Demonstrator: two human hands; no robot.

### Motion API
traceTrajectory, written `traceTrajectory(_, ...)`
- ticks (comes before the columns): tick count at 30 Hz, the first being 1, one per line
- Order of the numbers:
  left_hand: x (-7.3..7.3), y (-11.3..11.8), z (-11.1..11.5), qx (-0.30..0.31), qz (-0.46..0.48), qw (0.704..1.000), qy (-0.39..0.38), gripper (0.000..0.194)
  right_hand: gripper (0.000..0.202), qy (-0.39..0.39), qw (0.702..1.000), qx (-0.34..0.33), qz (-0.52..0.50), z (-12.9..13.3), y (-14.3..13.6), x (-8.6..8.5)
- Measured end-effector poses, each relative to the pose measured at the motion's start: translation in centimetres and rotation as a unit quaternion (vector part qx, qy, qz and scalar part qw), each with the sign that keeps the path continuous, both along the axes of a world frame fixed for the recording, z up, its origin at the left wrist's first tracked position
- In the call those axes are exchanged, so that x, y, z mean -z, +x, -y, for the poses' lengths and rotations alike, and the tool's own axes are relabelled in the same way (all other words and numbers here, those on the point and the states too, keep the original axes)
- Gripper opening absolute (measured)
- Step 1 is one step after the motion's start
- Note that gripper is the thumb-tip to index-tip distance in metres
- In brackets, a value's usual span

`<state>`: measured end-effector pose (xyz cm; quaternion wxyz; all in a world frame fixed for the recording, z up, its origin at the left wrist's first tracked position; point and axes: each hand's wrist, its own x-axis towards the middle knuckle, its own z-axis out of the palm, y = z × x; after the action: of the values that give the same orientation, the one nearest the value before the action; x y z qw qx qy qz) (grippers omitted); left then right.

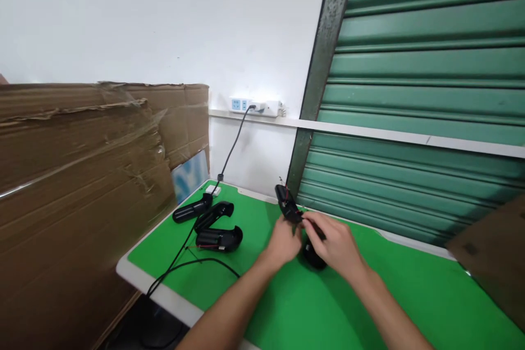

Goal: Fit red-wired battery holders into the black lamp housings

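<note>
Thin wires are risking a snag or a tug at your fingertips.
Your left hand (285, 239) is gripping the black housing (288, 205) above the green tabletop (262, 298), while your right hand (337, 241) is pinching at its lower end, on wire or shell, I cannot tell. Pulling there could be straining the red wire (286, 192) loose; a slipping left grip could be dropping the housing onto the dark rounded part (314, 256) below. 3 black shells (219, 239) are lying near the black cable (184, 246), where a catching cable could be dragging them.
</note>
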<state>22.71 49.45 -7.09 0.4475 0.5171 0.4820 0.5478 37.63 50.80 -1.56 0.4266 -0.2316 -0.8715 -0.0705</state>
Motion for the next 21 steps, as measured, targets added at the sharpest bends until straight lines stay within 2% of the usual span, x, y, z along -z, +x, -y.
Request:
traceTrajectory(3, -1.0, -0.4, -0.6, -0.028, 0.036, 0.998, -0.046, 0.040, 0.012, 0.073, 0.997, 0.018, -0.021, 0.8, 2.6, 0.7)
traceTrajectory(6, -1.8, -0.1, -0.6, 0.035, 0.130, 0.985, -0.108, 0.066, 0.013, 0.070, 0.997, 0.013, 0.010, 1.9, 3.3, 1.7)
traceTrajectory(8, -2.3, 0.5, -0.3, 0.080, 0.208, 0.964, -0.145, 0.066, 0.013, 0.021, 0.999, -0.016, 0.029, 2.4, 3.5, 2.3)
traceTrajectory(11, -2.7, 1.4, 0.5, 0.084, 0.230, 0.960, -0.138, 0.056, 0.011, -0.126, 0.991, -0.034, -0.034, 2.4, 4.1, 2.5)
traceTrajectory(13, -2.9, 1.6, 1.0, 0.109, 0.215, 0.964, -0.115, 0.057, 0.019, -0.241, 0.959, -0.001, -0.152, 1.7, 4.7, 2.2)
traceTrajectory(15, -3.0, 1.8, 1.4, 0.159, 0.194, 0.963, -0.103, 0.061, 0.038, -0.344, 0.900, 0.021, -0.268, 0.8, 5.3, 1.7)
traceTrajectory(16, -3.1, 1.8, 1.6, 0.178, 0.178, 0.963, -0.101, 0.064, 0.050, -0.393, 0.869, 0.011, -0.301, 0.3, 5.5, 1.4)
traceTrajectory(19, -3.3, 2.0, 2.0, 0.205, 0.122, 0.965, -0.106, 0.071, 0.075, -0.507, 0.800, -0.042, -0.319, -0.6, 5.8, 0.9)
traceTrajectory(21, -3.5, 2.2, 2.2, 0.209, 0.093, 0.967, -0.113, 0.075, 0.075, -0.537, 0.784, -0.060, -0.305, -0.8, 5.8, 0.7)
